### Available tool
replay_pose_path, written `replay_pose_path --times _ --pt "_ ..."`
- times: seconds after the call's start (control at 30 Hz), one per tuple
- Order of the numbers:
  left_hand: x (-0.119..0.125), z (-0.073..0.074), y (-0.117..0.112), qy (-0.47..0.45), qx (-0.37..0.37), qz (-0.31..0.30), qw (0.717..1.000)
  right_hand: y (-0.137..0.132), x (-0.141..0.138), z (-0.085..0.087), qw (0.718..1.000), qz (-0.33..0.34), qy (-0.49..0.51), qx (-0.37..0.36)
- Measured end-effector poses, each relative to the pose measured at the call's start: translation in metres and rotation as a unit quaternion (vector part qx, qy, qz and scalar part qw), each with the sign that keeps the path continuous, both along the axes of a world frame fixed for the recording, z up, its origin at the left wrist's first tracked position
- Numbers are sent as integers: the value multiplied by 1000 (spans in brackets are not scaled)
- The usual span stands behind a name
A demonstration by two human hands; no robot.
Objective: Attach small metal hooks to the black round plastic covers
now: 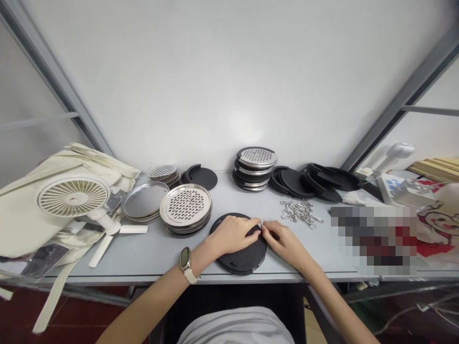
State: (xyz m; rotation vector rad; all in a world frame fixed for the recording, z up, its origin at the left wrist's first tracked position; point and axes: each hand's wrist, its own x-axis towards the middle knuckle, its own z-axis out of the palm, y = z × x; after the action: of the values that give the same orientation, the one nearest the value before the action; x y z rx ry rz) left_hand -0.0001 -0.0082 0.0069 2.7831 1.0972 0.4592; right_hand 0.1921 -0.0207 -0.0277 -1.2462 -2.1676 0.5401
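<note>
A round black plastic disc [240,260] lies on the table in front of me, near its front edge. My left hand [234,234] rests over the disc, thumb and forefinger closed together at the right part of its rim. From the other side my right hand [281,239] meets it there, its thumb and forefinger pinched at the same spot. Whatever small piece sits between the fingertips is too hidden to name. Loose bent wire clips [303,212] lie in a pile just beyond my right hand.
Stacked perforated metal grater plates [185,206] stand left of the disc, beside plain metal plates [145,200]. Behind is a stack of black discs with grater plates [256,167]. More black discs [296,181] lie back right. A white fan [75,196] stands left.
</note>
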Motion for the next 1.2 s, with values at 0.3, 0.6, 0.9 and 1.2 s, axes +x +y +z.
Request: replay_pose_path --times 0.3,0.6,0.9,1.2 --pt "0 2 -1 4 -5 8 1000 0 0 -1 1000 -10 1 -2" --pt "0 2 -2 8 -1 12 1000 1 0 -1 1000 -7 -8 1" --pt "0 1 -1 21 8 12 1000 0 -1 0 1000 -7 -10 -3" --pt "0 3 -2 23 5 14 1000 0 0 -2 1000 -8 -14 3"
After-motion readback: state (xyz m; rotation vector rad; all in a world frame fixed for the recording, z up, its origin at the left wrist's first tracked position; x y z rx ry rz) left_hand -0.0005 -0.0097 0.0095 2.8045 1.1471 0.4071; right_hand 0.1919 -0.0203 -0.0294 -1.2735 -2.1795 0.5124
